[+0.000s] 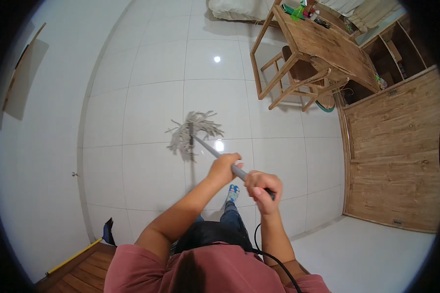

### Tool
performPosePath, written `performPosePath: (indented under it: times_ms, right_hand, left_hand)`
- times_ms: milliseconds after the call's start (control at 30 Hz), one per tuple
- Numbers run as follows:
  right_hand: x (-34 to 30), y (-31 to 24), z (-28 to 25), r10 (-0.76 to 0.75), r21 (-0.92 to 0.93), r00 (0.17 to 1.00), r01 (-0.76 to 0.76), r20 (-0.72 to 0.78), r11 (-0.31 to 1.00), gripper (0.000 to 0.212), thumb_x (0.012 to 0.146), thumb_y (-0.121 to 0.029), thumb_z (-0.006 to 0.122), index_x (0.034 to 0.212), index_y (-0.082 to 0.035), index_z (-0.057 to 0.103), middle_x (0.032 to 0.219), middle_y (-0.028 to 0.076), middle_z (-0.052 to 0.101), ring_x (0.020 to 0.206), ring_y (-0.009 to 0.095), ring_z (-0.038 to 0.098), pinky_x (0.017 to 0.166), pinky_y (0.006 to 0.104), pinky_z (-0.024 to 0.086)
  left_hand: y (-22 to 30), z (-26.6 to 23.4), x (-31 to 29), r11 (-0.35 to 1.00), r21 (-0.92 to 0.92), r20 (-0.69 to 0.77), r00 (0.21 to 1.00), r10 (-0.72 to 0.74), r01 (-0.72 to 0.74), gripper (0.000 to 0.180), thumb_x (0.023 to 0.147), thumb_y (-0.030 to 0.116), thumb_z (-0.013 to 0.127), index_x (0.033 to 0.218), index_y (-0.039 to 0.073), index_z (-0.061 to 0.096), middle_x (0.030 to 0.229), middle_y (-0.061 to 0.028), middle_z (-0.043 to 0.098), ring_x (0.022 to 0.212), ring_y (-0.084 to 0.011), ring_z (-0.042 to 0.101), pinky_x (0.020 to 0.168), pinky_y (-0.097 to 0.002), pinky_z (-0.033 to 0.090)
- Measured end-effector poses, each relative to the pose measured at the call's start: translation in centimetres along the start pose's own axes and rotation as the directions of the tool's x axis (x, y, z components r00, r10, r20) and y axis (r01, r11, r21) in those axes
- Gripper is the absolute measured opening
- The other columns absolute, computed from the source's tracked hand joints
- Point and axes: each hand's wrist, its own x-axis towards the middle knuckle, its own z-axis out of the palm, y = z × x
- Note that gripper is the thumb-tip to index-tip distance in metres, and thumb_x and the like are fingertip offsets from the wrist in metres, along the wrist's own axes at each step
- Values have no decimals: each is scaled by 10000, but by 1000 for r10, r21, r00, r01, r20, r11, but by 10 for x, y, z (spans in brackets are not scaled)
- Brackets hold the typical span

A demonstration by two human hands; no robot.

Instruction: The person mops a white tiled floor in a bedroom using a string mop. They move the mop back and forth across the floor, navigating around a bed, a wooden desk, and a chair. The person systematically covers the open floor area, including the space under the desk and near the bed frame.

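Observation:
A mop with a grey handle [209, 148] slants from my hands down to the floor, ahead and a little to the left. Its pale grey string head [203, 124] lies spread out on the white tiles. My left hand [224, 167] is wrapped round the handle lower down. Farther up, near the dark end of the handle, my right hand [263, 189] grips it with the thumb lying along the side. Both hands are closed on the mop.
A wooden table [322, 44] with a wooden chair [303, 80] stands at the far right. Wooden cabinets [393, 146] line the right side, a white wall [49, 161] the left. A yellow-handled broom [76, 256] lies near the lower left. My foot [233, 193] is just behind the handle.

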Motion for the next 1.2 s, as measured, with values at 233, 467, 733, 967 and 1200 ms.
performPosePath:
  times_ms: [233, 467, 733, 967, 1200]
  right_hand:
    - [9, 48, -44, 139, -5, 977, -140, 159, 990, 280, 822, -73, 520, 580, -37, 383, 515, 43, 435, 496, 166, 412, 541, 319, 381]
    - [17, 1, -117, 189, -179, 972, -163, 139, 970, 270, 813, -80, 501, 564, -32, 411, 494, 38, 428, 460, 148, 401, 493, 305, 369]
    - [-4, -91, -200, 149, -327, 981, -101, 124, 940, 235, 761, -47, 527, 568, -8, 400, 543, 65, 471, 490, 169, 445, 482, 288, 356]
    - [-36, -91, -211, 103, -560, 981, 7, 164, 828, 304, 802, -88, 532, 556, -63, 356, 479, 19, 391, 456, 121, 373, 461, 264, 296]
    - [-66, -83, -183, 17, -334, 997, 10, 78, 942, 293, 811, -115, 541, 591, -82, 351, 478, 9, 384, 452, 119, 362, 466, 275, 290]
  left_hand:
    - [-36, 13, 12, 990, 84, -92, 990, -104, 112, 171, 795, 155, 685, 885, 30, 612, 566, -118, 508, 517, -232, 489, 494, -359, 391]
    - [6, 87, 41, 995, 15, -189, 977, -97, 102, 210, 798, 201, 703, 831, 32, 583, 582, -142, 520, 525, -253, 497, 494, -370, 394]
    - [109, 190, 70, 951, -295, -119, 991, 63, -96, 185, 816, 101, 632, 715, 12, 505, 643, -204, 524, 629, -380, 490, 595, -416, 425]
    - [107, 271, 75, 387, -888, 232, 969, -88, 248, 209, 806, 88, 516, 621, 68, 421, 698, -9, 364, 689, -76, 412, 739, -213, 435]
    - [109, 262, 40, 314, -890, 241, 926, -291, 330, 224, 810, 79, 529, 634, -5, 418, 637, -121, 436, 633, -197, 444, 610, -346, 419]
